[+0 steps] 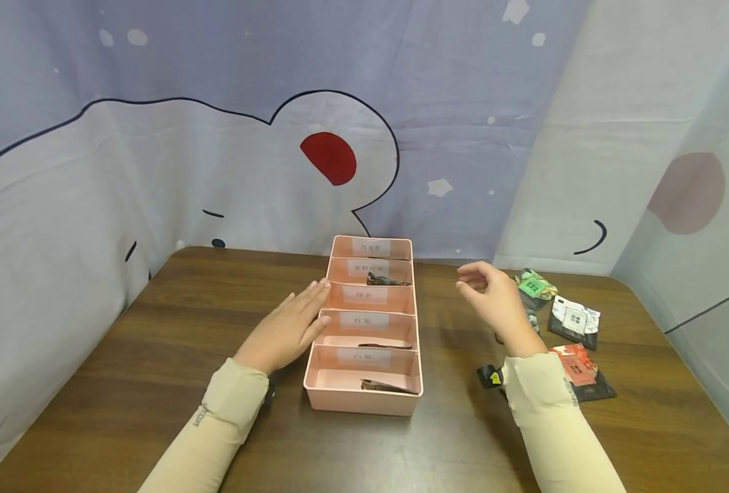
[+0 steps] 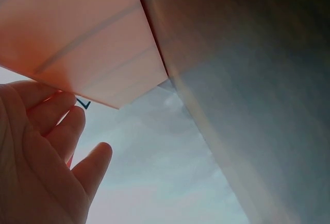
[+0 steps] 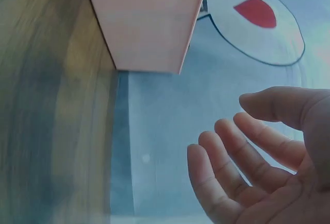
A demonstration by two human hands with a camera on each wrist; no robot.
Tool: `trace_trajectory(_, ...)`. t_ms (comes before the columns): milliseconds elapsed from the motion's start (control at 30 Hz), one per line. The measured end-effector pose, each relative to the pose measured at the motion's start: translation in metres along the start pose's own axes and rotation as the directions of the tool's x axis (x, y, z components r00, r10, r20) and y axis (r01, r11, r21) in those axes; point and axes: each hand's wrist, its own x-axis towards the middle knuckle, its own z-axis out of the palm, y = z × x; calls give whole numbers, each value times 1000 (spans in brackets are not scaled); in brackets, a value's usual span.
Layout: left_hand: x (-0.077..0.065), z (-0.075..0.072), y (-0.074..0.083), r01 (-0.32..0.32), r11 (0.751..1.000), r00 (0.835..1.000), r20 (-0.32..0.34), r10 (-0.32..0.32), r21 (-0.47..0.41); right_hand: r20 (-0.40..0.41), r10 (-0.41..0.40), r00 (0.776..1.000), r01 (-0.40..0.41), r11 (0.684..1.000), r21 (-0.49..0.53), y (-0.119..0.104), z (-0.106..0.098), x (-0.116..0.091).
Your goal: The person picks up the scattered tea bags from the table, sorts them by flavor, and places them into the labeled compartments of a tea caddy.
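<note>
A long pink divided box (image 1: 364, 402) stands mid-table, its several compartments marked with paper labels. Dark packets show in some of them: one packet (image 1: 387, 387) in the nearest, another with a green tint (image 1: 389, 279) toward the back. My left hand (image 1: 287, 329) rests its straight fingers at the box's left rim; in the left wrist view the fingertips meet the upper edge of the pink wall (image 2: 93, 44). To the right of the box my right hand (image 1: 492, 294) hovers with loosely bent fingers and thumb apart, nothing between them, as the right wrist view also shows.
Several flat packets lie at the table's right: a green one (image 1: 535, 287), a white one (image 1: 575, 320) and a red one (image 1: 580, 373), with others partly hidden under the right arm. A patterned curtain (image 1: 247, 178) hangs along the table's back edge.
</note>
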Motion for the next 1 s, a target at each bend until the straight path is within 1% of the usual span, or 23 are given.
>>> trace_trajectory(267,-1,3,-1,3,1000,1000,-4,-3,-5,0,41,999,-41,998,-38,15,-19,-13)
trace_trajectory(433,-1,5,-1,2,1000,1000,1,-2,-10,1,102,995,-102,993,-66,22,-31,-16)
trace_trajectory(600,0,4,0,3,1000,1000,-2,-3,-10,-9,159,987,-159,977,-139,32,-40,-16)
trace_trajectory(700,0,2,0,7,1000,1000,6,-7,-11,28,234,972,-226,958,-176,39,-46,-18)
trace_trajectory(833,1,2,0,7,1000,1000,8,-7,-10,84,347,934,-323,921,-218,48,-52,-19)
trace_trajectory(933,0,1,0,8,1000,1000,3,-8,-9,106,397,912,-360,896,-259,54,-55,-19)
trace_trajectory(1000,0,0,1,9,1000,1000,3,-9,-9,116,415,902,-369,884,-288,57,-55,-18)
